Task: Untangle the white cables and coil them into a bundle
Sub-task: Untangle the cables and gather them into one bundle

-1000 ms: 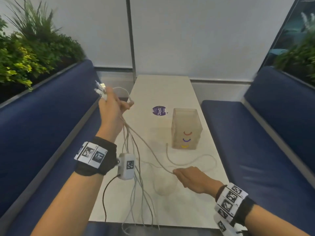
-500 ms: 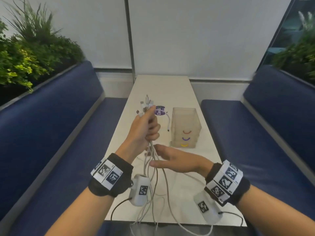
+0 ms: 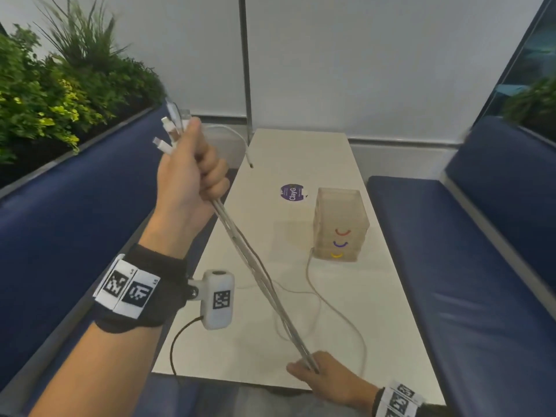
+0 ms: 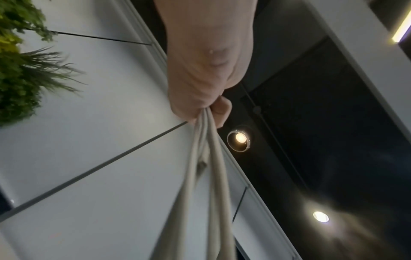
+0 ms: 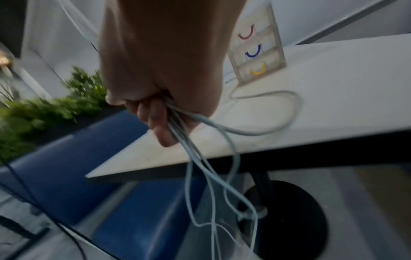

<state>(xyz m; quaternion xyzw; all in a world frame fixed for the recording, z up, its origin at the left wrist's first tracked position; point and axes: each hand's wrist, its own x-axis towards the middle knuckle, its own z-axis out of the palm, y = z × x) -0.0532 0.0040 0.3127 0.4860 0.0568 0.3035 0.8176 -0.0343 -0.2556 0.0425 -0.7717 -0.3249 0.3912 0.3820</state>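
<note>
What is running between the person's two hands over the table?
A taut run of white cables stretches from the raised left hand down to the right hand at the table edge. The head view shows it best.
</note>
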